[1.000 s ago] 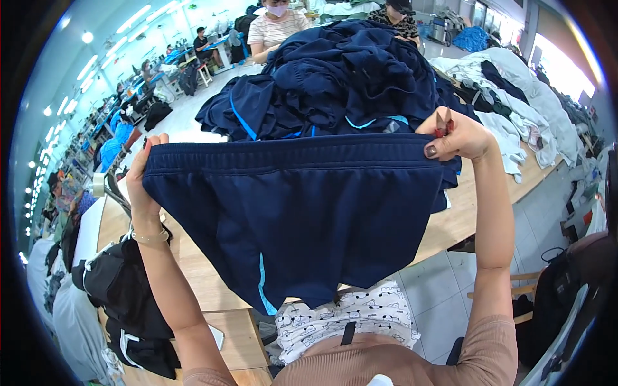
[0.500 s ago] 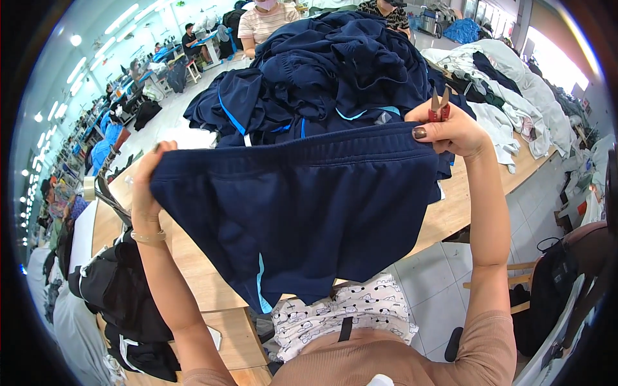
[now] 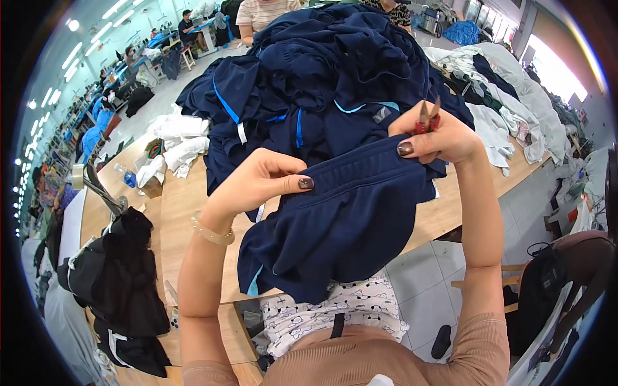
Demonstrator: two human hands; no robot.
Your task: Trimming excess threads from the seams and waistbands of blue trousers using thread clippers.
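Note:
A pair of navy shorts (image 3: pixel 351 222) hangs between my hands, its gathered waistband at the top and a light blue inset near one leg hem. My left hand (image 3: pixel 257 183) pinches the waistband, thumb on the near side. At the band's right end, my right hand (image 3: pixel 447 138) grips the cloth between thumb and fingers. Small red-handled thread snips (image 3: pixel 428 119) are also held in that right hand, blades pointing up and slightly apart. Just beyond lies a large heap of navy garments (image 3: pixel 335 58), some with blue or light blue trim.
The wooden table (image 3: pixel 187 225) carries white cloth bundles (image 3: pixel 183 138) and a clear bottle (image 3: pixel 129 177) at left. Black garments (image 3: pixel 122 276) lie at the near left, white ones (image 3: pixel 496 128) at the right. Two people stand behind the heap. A chair (image 3: pixel 515 276) is at lower right.
My left hand has moved right and inward along the waistband, so the stretched shorts now hang narrower and folded. My right hand has shifted slightly left and down, still with the snips.

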